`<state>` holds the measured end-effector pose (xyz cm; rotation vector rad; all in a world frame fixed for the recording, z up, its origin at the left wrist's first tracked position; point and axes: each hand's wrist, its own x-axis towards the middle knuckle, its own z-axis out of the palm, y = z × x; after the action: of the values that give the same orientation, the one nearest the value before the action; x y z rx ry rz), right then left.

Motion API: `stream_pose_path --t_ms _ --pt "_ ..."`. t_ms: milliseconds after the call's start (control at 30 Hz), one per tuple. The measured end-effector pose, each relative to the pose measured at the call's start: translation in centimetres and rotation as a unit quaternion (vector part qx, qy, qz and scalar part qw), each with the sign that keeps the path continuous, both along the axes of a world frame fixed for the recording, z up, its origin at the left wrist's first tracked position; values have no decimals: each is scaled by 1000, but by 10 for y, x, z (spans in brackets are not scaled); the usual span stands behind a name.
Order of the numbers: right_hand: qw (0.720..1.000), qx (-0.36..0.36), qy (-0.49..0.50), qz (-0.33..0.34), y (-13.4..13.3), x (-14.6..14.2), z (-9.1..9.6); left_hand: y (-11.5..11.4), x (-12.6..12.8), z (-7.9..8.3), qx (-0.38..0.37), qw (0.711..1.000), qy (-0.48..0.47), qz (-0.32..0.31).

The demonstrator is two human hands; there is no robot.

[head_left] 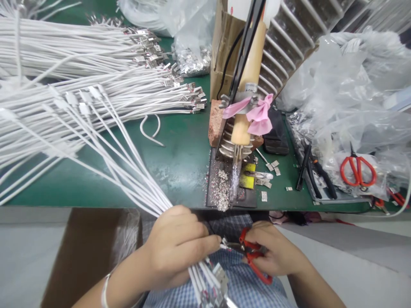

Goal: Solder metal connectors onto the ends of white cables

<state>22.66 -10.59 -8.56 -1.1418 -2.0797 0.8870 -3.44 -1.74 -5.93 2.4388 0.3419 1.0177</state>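
Although the small label on the soldering iron is unreadable from here, slim white cables with metal plugs run over the green worktop, past its front edge, into the left hand, closed around them; the right hand grips red-handled scissors.

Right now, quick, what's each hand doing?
Left hand: closed around a bundle of thin white cables.
Right hand: holding small red-handled metal scissors, fingers curled at the handles.
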Motion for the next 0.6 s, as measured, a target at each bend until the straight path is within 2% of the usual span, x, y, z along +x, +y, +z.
stream_pose_path --t_ms 600 --pt "1000 1 11 15 3 1 -2 1 1 1 6 1000 -2 1"
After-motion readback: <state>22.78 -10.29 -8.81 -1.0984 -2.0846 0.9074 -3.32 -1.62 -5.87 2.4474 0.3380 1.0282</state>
